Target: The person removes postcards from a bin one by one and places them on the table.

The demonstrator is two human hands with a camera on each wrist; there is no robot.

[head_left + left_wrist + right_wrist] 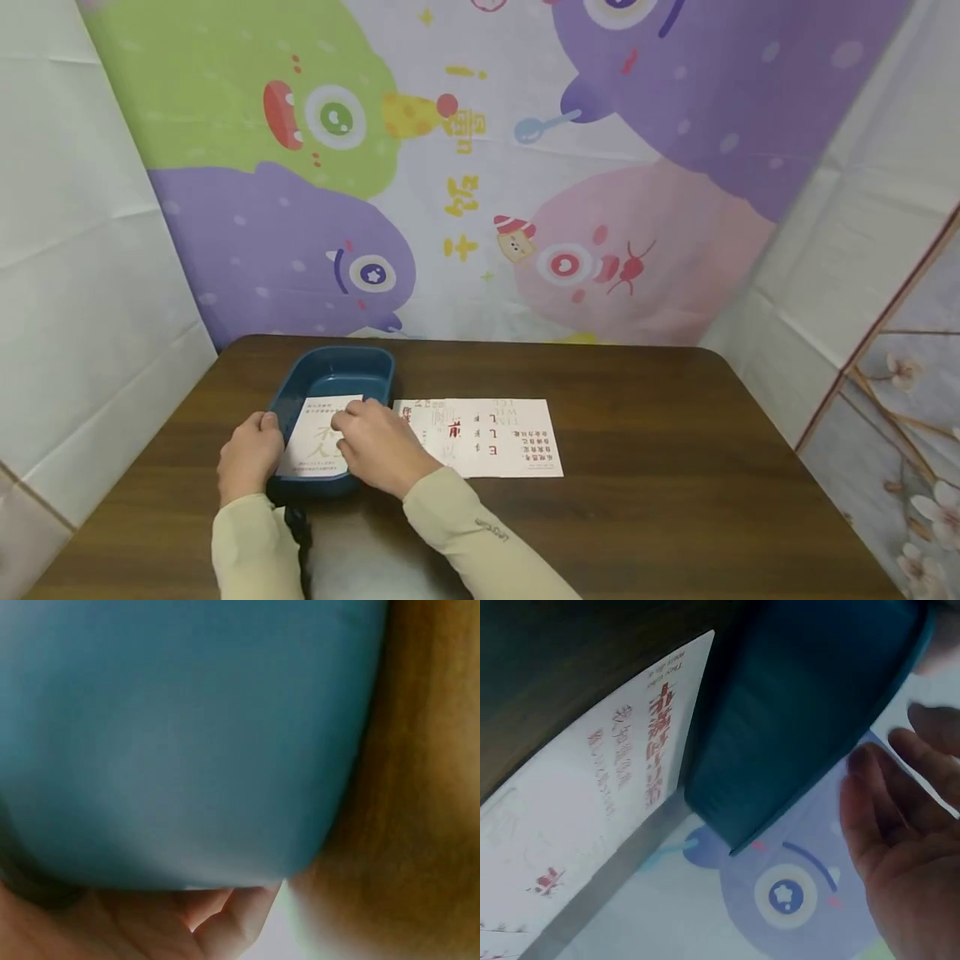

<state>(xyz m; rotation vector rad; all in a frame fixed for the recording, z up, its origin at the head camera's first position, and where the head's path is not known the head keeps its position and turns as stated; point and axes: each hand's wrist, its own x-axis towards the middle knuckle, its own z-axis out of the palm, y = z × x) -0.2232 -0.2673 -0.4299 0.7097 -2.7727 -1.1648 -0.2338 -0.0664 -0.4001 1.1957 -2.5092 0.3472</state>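
A dark blue rectangular tray (337,385) stands at the left of the table. In it lies a white card (311,437) with pale printed characters, partly covered by my right hand. At the tray's left side my left hand (251,454) has curled fingers gripping the rim; the left wrist view shows its fingers (236,922) behind the tray's blue wall (187,750). Over the card's right part, my right hand (378,446) has bent fingers. Its fingertips are just above the rim in the right wrist view, and whether they pinch the card is hidden.
Right of the tray, several printed white cards (517,442) lie side by side on the brown wooden table (637,467). Behind the table hangs a cartoon monster cloth (450,317). White cloth (97,250) hangs at the left. A dark cord (298,533) runs beside my left sleeve.
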